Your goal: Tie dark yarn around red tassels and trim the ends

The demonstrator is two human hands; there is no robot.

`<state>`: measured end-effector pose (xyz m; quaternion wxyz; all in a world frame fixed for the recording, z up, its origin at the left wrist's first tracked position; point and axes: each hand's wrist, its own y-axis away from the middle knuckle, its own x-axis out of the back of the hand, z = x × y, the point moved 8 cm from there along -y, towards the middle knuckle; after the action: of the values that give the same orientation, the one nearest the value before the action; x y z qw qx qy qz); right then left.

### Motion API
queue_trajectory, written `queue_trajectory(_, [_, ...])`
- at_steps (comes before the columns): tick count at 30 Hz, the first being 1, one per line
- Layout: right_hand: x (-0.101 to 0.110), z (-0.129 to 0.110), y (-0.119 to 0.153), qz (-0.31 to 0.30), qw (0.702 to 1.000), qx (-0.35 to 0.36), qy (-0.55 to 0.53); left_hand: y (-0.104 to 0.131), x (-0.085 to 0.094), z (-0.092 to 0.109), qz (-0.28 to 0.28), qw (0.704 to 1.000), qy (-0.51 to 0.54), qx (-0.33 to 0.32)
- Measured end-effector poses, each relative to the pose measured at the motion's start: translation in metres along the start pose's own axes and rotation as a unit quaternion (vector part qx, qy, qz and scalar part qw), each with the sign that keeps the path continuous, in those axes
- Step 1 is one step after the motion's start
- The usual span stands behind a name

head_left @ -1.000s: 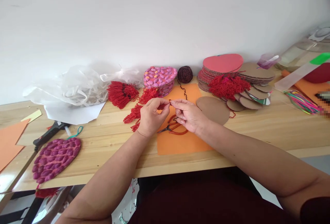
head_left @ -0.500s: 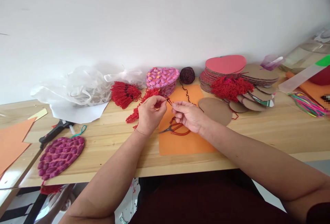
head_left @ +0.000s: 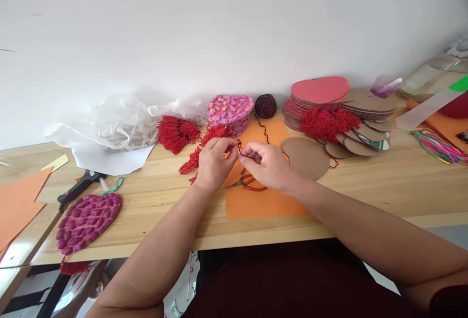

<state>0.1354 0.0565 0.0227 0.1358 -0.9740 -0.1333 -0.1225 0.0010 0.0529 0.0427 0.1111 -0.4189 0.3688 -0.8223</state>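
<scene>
My left hand [head_left: 216, 163] is closed in a pinch on a short piece of dark yarn [head_left: 239, 145]. Close beside it, my right hand [head_left: 266, 164] pinches the same dark yarn between thumb and forefinger. Both hands are above an orange sheet [head_left: 266, 207]. Red-handled scissors [head_left: 252, 187] lie on that sheet, partly hidden beneath my right hand. A ball of dark yarn [head_left: 265, 106] stands behind, its loose strand trailing forward over the sheet. Red yarn tassels [head_left: 190, 162] lie just left of my left hand.
To the left are a purple decorated heart [head_left: 89, 220], a glue gun [head_left: 78, 186] and a white plastic bag [head_left: 109, 123]. A stack of decorated hearts [head_left: 230, 110] stands at the back. Cardboard hearts [head_left: 306, 158] and a red tassel pile [head_left: 329, 124] are on the right.
My right hand has shifted slightly left and up, its fingers drawing closer to my left hand. Both hands still pinch the dark yarn.
</scene>
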Motion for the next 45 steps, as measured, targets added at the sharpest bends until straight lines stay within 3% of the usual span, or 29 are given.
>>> queue_trajectory(4, [0.014, -0.016, -0.001, 0.017, 0.994, 0.082, 0.063, -0.001, -0.004, 0.009, -0.031, 0.999, 0.010, -0.044])
queue_trajectory(7, [0.025, -0.016, -0.009, 0.025, 0.995, 0.090, 0.035, 0.000, -0.008, 0.014, -0.075, 0.994, 0.067, -0.046])
queue_trajectory(11, [0.026, 0.008, -0.021, 0.008, 0.993, -0.012, -0.115, 0.001, -0.015, 0.010, -0.119, 0.966, 0.226, 0.045])
queue_trajectory(15, [0.003, 0.034, -0.018, -0.020, 0.937, -0.158, -0.310, 0.005, -0.022, -0.003, -0.106, 0.920, 0.345, 0.151])
queue_trajectory(18, [-0.011, 0.042, -0.009, 0.001, 0.884, -0.233, -0.405, 0.005, -0.019, -0.014, -0.044, 0.924, 0.329, 0.190])
queue_trajectory(21, [-0.019, 0.042, -0.001, 0.011, 0.860, -0.271, -0.431, 0.005, -0.010, -0.017, 0.007, 0.952, 0.241, 0.188])
queue_trajectory(27, [-0.015, 0.040, 0.004, 0.056, 0.862, -0.275, -0.423, 0.004, -0.002, 0.004, 0.014, 0.989, 0.097, 0.110])
queue_trajectory(32, [-0.008, 0.043, 0.004, 0.100, 0.869, -0.274, -0.400, 0.004, -0.005, 0.004, -0.001, 0.988, 0.115, 0.107])
queue_trajectory(39, [-0.003, 0.045, 0.001, 0.096, 0.885, -0.256, -0.376, 0.006, -0.023, -0.013, -0.077, 0.935, 0.294, 0.183])
queue_trajectory(45, [-0.001, 0.043, -0.002, 0.093, 0.911, -0.223, -0.335, 0.009, -0.034, -0.020, -0.096, 0.878, 0.395, 0.254])
